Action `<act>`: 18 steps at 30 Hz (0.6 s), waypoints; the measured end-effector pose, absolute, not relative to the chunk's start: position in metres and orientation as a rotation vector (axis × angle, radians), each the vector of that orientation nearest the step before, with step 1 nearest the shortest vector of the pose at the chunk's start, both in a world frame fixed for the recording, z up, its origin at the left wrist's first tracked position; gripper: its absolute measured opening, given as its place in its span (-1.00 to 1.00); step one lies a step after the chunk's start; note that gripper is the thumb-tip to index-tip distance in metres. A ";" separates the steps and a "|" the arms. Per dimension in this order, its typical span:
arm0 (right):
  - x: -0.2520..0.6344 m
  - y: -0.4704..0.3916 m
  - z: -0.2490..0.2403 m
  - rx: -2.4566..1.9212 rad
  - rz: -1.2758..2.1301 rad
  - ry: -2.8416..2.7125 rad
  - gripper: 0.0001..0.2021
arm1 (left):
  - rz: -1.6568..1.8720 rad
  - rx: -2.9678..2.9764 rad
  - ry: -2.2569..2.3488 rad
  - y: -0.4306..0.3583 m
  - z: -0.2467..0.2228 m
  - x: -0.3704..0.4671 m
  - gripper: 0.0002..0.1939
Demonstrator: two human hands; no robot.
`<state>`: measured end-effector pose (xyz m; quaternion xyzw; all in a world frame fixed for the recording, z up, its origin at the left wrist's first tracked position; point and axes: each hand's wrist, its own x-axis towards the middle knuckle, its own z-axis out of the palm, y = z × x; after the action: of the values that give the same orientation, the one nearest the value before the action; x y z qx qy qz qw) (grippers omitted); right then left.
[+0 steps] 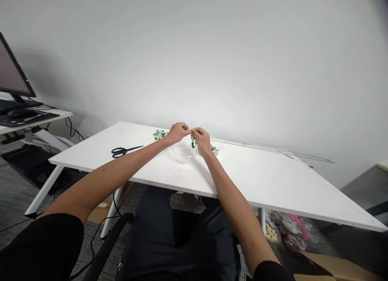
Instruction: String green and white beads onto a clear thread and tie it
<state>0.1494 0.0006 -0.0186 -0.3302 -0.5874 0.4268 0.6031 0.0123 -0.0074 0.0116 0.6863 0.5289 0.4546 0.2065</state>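
hands [190,132] pinched together, bead strand [193,142] half hidden, too small

My hands meet over bowl [182,151] at mid desk [273,180]. Beads [159,134] lie behind left hand [178,132]; more beads just right of right hand [201,138]. Scissors [123,151] left of bowl. Ruler [273,148] along far edge, right.

An office corner, plain and sparse.
A white folding-leg table [273,180] stands against a bare grey-white wall; to its left a second desk [33,118] carries a monitor [12,77] and keyboard [26,117], with grey carpet tiles and trailing cables beneath.
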 end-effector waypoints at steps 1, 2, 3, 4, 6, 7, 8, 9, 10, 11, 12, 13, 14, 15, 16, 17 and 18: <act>0.150 0.001 -0.019 -0.760 0.988 -1.361 -0.81 | 1.276 1.904 1.477 -0.008 0.011 0.013 -0.87; 0.150 0.001 -0.019 -0.755 0.984 -1.367 -0.81 | 1.285 1.901 1.476 -0.009 0.011 0.013 -0.87; 0.150 0.001 -0.019 -0.752 0.975 -1.376 -0.80 | 1.293 1.902 1.466 -0.011 0.010 0.013 -0.87; 0.151 0.001 -0.019 -0.751 0.960 -1.390 -0.79 | 1.299 1.903 1.453 -0.013 0.010 0.013 -0.87; 0.152 0.000 -0.019 -0.758 0.916 -1.423 -0.78 | 1.305 1.907 1.414 -0.017 0.008 0.014 -0.87; 0.152 0.000 -0.019 -0.765 0.892 -1.439 -0.77 | 1.305 1.908 1.396 -0.019 0.008 0.015 -0.87; 0.153 0.000 -0.019 -0.774 0.870 -1.451 -0.77 | 1.311 1.904 1.387 -0.020 0.007 0.016 -0.86; 0.153 0.000 -0.019 -0.784 0.849 -1.461 -0.76 | 1.328 1.892 1.386 -0.021 0.008 0.017 -0.86; 0.153 0.000 -0.019 -0.793 0.834 -1.469 -0.76 | 1.364 1.868 1.393 -0.023 0.009 0.016 -0.86; 0.153 -0.001 -0.019 -0.801 0.824 -1.474 -0.75 | 1.426 1.830 1.402 -0.024 0.012 0.014 -0.86; 0.154 -0.001 -0.019 -0.806 0.820 -1.476 -0.76 | 1.526 1.773 1.409 -0.027 0.017 0.009 -0.86; 0.155 -0.001 -0.019 -0.808 0.819 -1.476 -0.76 | 1.665 1.695 1.407 -0.033 0.025 0.000 -0.86; 0.155 -0.001 -0.019 -0.807 0.820 -1.474 -0.76 | 1.833 1.610 1.375 -0.041 0.035 -0.011 -0.85; 0.156 -0.001 -0.019 -0.806 0.817 -1.471 -0.77 | 2.029 1.525 1.322 -0.054 0.048 -0.026 -0.84; 0.157 0.000 -0.019 -0.804 0.812 -1.472 -0.77 | 2.230 1.435 1.255 -0.070 0.062 -0.043 -0.81; 0.158 0.000 -0.019 -0.803 0.805 -1.472 -0.78 | 2.450 1.328 1.180 -0.090 0.077 -0.061 -0.80; 0.159 0.001 -0.020 -0.804 0.797 -1.472 -0.78 | 2.624 1.253 1.136 -0.112 0.091 -0.078 -0.79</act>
<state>0.1587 0.0011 -0.0196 -0.3469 -0.6347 0.3435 0.5991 -0.0782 -0.1123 0.0911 0.4015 0.3638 0.8405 0.0099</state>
